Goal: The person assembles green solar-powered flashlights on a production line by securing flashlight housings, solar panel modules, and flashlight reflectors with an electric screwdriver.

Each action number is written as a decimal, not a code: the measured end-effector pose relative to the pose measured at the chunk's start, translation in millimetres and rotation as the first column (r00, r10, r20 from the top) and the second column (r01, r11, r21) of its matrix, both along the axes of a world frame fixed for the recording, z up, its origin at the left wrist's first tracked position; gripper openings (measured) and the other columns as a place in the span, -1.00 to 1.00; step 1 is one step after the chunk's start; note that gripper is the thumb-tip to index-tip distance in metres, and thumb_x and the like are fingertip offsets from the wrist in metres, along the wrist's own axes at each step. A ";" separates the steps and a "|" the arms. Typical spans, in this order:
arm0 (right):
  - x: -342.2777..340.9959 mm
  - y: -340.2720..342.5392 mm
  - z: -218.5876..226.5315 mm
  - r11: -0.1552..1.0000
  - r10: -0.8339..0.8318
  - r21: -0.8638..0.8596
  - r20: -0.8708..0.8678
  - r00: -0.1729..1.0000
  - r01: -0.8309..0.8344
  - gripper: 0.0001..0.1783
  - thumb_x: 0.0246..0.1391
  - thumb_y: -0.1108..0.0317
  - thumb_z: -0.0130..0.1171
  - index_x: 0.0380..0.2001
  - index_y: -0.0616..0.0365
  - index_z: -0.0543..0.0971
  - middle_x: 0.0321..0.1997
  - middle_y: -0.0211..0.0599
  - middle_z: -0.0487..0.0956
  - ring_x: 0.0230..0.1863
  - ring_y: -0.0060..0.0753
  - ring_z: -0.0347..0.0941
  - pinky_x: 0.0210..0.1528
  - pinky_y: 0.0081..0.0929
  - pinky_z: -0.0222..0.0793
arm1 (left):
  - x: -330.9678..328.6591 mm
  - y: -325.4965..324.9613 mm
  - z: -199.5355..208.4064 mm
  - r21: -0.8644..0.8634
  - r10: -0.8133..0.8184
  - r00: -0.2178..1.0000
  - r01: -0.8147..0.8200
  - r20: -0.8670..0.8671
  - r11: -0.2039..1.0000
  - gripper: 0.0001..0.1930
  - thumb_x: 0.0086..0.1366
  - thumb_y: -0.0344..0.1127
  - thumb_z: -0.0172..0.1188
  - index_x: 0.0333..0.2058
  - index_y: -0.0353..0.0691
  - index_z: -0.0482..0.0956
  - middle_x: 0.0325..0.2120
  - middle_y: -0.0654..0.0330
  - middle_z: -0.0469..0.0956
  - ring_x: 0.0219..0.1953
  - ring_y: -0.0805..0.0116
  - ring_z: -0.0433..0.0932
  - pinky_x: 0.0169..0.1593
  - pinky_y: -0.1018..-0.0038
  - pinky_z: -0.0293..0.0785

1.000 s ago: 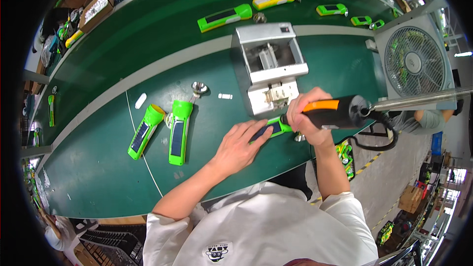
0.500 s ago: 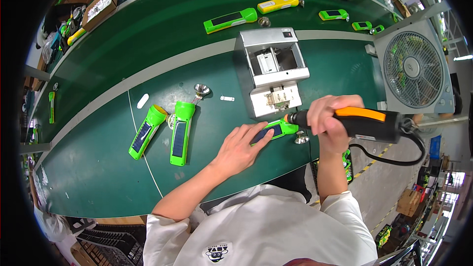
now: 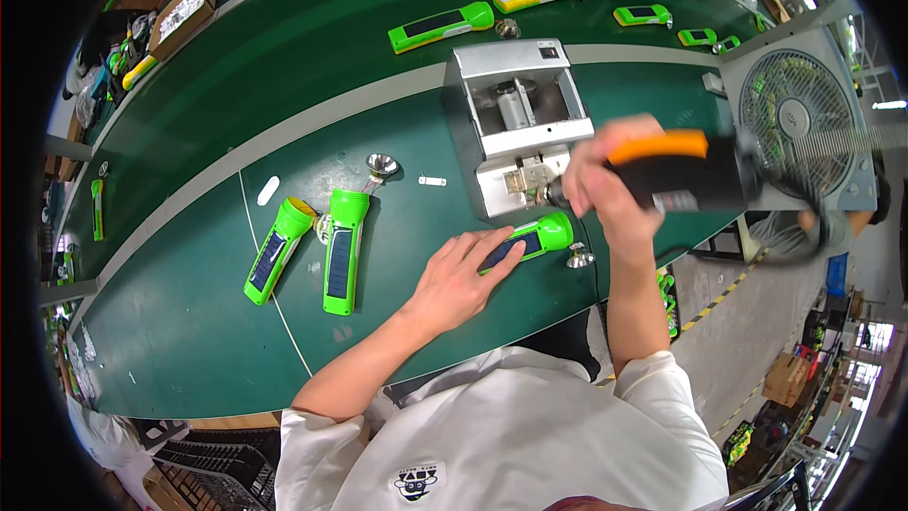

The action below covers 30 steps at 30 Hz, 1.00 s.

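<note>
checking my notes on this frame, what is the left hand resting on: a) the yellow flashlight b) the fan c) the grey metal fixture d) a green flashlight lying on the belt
d: the left hand lies flat on a green flashlight on the table, while the right hand holds the orange-and-black power screwdriver near it.

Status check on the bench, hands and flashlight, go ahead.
Left hand flat on the green flashlight, pinning it to the table. Right hand grips the orange-and-black power screwdriver, tip near the flashlight's head. Small silver reflector beside it, nothing blocking.
</note>
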State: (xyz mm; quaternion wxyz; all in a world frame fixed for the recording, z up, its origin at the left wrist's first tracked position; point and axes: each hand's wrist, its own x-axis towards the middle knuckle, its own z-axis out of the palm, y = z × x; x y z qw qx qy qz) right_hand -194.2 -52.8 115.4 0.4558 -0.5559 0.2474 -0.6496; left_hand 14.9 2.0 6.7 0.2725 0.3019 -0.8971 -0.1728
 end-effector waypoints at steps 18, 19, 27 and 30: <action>-23.4 38.4 -5.0 0.989 0.073 0.131 0.022 0.997 -0.075 -0.74 0.02 0.63 0.10 -0.19 0.31 0.39 -0.60 -0.33 0.39 -0.68 -0.51 0.33 -0.61 -0.48 0.32 | -1.3 2.3 -1.6 -0.003 0.016 1.000 -0.016 -0.017 1.000 -0.43 0.07 -0.53 0.34 0.13 -0.12 0.63 0.13 0.07 0.53 -0.01 0.13 0.56 0.00 0.27 0.56; -22.7 39.9 -6.3 0.989 0.058 0.136 0.026 0.998 -0.061 -0.75 0.02 0.63 0.10 -0.19 0.31 0.39 -0.60 -0.33 0.39 -0.68 -0.52 0.33 -0.61 -0.49 0.32 | -1.7 1.9 -1.3 -0.004 0.014 1.000 -0.014 -0.016 1.000 -0.43 0.07 -0.53 0.34 0.13 -0.12 0.63 0.13 0.07 0.53 -0.01 0.13 0.56 0.00 0.27 0.56; -21.7 45.1 -16.8 0.987 0.039 0.156 0.042 0.998 -0.045 -0.74 0.01 0.63 0.10 -0.18 0.30 0.38 -0.59 -0.32 0.40 -0.67 -0.51 0.32 -0.59 -0.49 0.32 | -2.3 2.9 -1.4 0.002 0.015 0.999 -0.014 -0.032 1.000 -0.44 0.08 -0.52 0.34 0.13 -0.10 0.63 0.12 0.08 0.53 0.00 0.13 0.56 -0.01 0.28 0.56; -22.3 48.4 -17.1 0.991 0.024 0.130 0.039 0.999 -0.029 -0.73 0.02 0.63 0.11 -0.18 0.30 0.38 -0.58 -0.31 0.40 -0.66 -0.51 0.32 -0.58 -0.49 0.32 | -2.8 3.6 -0.8 0.006 0.017 1.000 -0.017 -0.020 1.000 -0.44 0.09 -0.52 0.34 0.13 -0.10 0.63 0.12 0.08 0.53 0.01 0.13 0.56 0.00 0.28 0.55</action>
